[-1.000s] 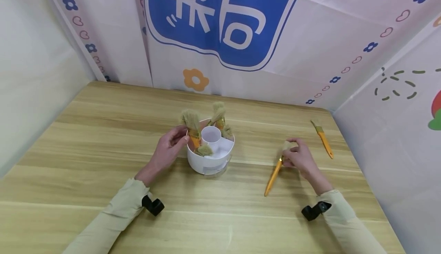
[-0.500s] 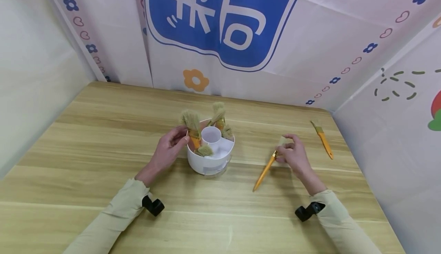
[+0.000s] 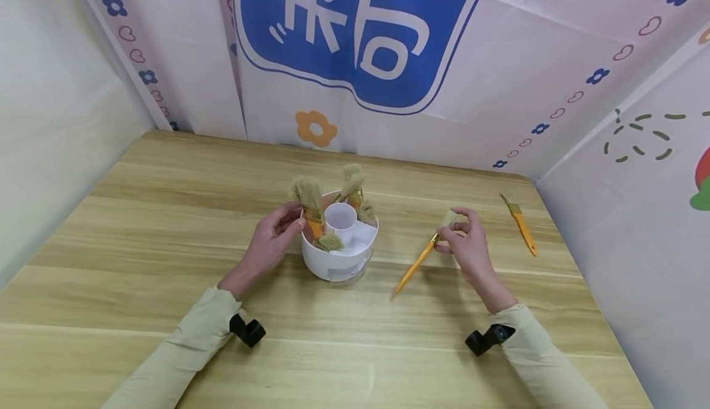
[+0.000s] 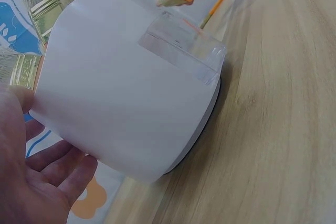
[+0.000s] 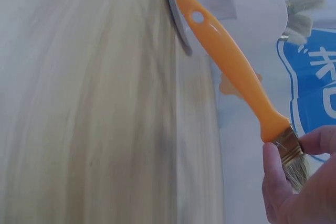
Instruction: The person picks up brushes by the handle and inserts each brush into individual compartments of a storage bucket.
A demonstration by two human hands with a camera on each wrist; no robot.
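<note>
My left hand [image 3: 265, 244] holds the left rim of a white round caddy [image 3: 324, 267], its thumb over the edge and its fingers along the outer wall. In the caddy several paintbrushes [image 3: 307, 192] stand bristles up around a central white cup [image 3: 340, 217]. To its right, my right hand [image 3: 470, 250] pinches another paintbrush [image 3: 417, 265] by the metal band and bristles. The orange handle [image 5: 236, 72] points toward the caddy and slants down to the lower left in the head view. A clear plastic piece [image 4: 184, 45] sits on the caddy's front wall.
One more orange-handled paintbrush [image 3: 522, 229] lies on the wooden table [image 3: 166, 212] near its right edge. White printed sheets [image 3: 516, 45] stand behind the table and on both sides.
My right hand has moved left and slightly away from me with the paintbrush, bringing its handle end closer to the caddy. The left hand and caddy stay in place.
</note>
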